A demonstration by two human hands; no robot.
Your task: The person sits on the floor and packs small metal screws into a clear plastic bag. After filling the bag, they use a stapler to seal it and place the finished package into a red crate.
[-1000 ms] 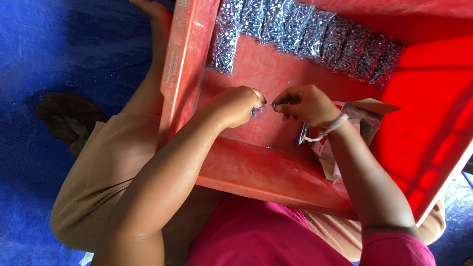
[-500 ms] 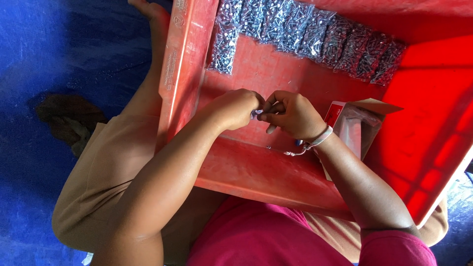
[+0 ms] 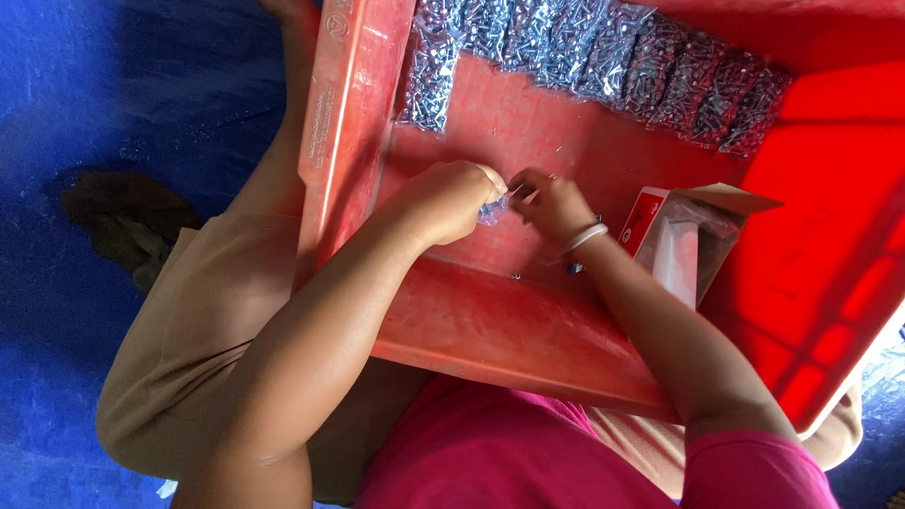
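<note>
Both hands meet inside a red plastic crate [image 3: 349, 123] on my lap. My left hand [image 3: 451, 200] and my right hand [image 3: 551, 205] pinch the two sides of a small clear bag of silvery screws [image 3: 492, 211] just above the crate floor. A pale bangle sits on my right wrist. A row of several filled screw bags [image 3: 603, 47] lines the far wall of the crate, with one more bag [image 3: 429, 80] at its left end.
An open cardboard box [image 3: 683, 236] with a red-and-white flap and a clear liner lies in the crate to the right of my hands. A loose screw [image 3: 516, 276] lies by the near wall. Blue sheeting [image 3: 113, 94] covers the ground at left.
My right hand has moved left from beside the box to meet my left hand, and both now pinch the small bag. The view has shifted slightly.
</note>
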